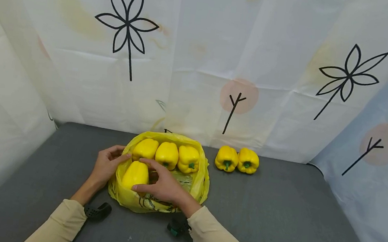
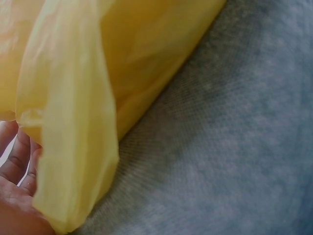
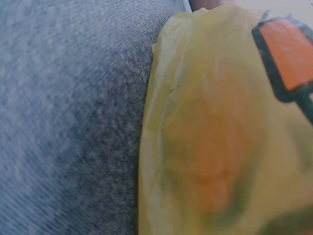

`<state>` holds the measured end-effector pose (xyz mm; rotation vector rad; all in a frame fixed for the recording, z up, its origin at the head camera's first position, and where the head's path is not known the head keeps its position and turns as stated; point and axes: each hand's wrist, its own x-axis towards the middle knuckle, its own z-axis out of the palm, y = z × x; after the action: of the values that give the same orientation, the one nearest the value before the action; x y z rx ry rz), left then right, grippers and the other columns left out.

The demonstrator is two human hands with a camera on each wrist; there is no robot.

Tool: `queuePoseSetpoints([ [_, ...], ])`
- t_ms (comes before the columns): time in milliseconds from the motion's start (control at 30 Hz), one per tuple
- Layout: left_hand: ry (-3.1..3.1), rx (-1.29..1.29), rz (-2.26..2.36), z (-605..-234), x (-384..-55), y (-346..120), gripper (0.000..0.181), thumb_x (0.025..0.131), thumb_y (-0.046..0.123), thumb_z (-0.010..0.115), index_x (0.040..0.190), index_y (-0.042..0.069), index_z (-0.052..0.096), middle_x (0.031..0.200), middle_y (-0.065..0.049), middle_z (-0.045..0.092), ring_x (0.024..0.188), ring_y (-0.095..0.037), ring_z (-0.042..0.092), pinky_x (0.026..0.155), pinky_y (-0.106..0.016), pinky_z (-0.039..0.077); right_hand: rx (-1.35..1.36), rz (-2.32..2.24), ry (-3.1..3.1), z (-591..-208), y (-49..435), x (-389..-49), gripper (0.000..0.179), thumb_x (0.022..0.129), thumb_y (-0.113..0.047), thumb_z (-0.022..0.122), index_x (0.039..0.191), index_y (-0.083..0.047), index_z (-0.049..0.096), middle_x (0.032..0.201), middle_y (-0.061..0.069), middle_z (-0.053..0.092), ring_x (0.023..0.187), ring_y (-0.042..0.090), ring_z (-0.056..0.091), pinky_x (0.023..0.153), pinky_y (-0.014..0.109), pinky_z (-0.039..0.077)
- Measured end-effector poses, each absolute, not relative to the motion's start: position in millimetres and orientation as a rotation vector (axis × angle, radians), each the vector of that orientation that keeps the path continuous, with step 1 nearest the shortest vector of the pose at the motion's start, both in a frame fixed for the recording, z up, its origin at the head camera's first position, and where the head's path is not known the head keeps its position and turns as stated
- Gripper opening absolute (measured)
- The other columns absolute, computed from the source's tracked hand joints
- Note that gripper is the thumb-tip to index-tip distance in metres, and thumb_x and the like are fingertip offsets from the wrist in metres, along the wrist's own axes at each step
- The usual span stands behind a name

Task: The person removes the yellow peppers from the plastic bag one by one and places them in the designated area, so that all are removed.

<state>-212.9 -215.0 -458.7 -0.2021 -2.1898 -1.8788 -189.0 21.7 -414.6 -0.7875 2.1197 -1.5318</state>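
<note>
A yellow plastic bag [image 1: 204,185] stands wide open on the grey table, its rim spread in a rough circle. Three yellow bell peppers, the left one [image 1: 145,149], the middle one [image 1: 167,155] and the right one [image 1: 188,159], lie in a row along its far side. At the near left inside the bag, my right hand [image 1: 166,184] grips another bell pepper [image 1: 135,175] between thumb and fingers. My left hand [image 1: 106,165] holds the bag's left rim, thumb over the edge. The left wrist view shows the bag's side [image 2: 78,117] partly covering that hand's fingers [image 2: 17,159].
Two more yellow bell peppers, one [image 1: 227,158] beside the other [image 1: 248,161], sit on the table right of the bag. A white printed cloth [image 1: 201,57] hangs behind the grey table [image 1: 276,220]. Dark straps [image 1: 97,211] are at both wrists.
</note>
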Motion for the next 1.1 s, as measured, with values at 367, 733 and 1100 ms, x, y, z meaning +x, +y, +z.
queuePoseSetpoints([
  [367,-2.187,-0.192,-1.891,-458.7,-212.4,-214.2,0.032,0.099,0.012,0.068,0.12,-0.012,0.065,0.096,0.004,0.068,0.084,-0.008,0.065,0.073,-0.02,0.056,-0.792,-1.616,2.128,-409.6,27.4,-186.0,0.072,0.093,-0.024,0.077,0.156,-0.022,0.04,0.146,0.001,0.048,0.12,0.019,0.058,0.092,0.025,0.052],
  [733,-2.185,-0.184,-1.884,-457.1,-212.8,-214.1,0.031,0.099,0.01,0.068,0.12,-0.012,0.065,0.096,0.005,0.069,0.084,-0.008,0.065,0.073,-0.019,0.056,-0.807,-1.707,2.121,-394.3,33.3,-183.9,0.073,0.093,-0.022,0.077,0.156,-0.024,0.041,0.152,-0.002,0.042,0.126,0.025,0.055,0.094,0.03,0.053],
  [1100,-2.181,-0.209,-1.874,-459.7,-214.3,-215.1,0.031,0.099,0.01,0.068,0.12,-0.012,0.066,0.095,0.007,0.068,0.084,-0.007,0.065,0.073,-0.02,0.056,-0.794,-1.715,2.124,-377.3,44.1,-176.7,0.073,0.093,-0.024,0.077,0.156,-0.026,0.04,0.151,-0.006,0.042,0.127,0.026,0.053,0.101,0.04,0.05],
])
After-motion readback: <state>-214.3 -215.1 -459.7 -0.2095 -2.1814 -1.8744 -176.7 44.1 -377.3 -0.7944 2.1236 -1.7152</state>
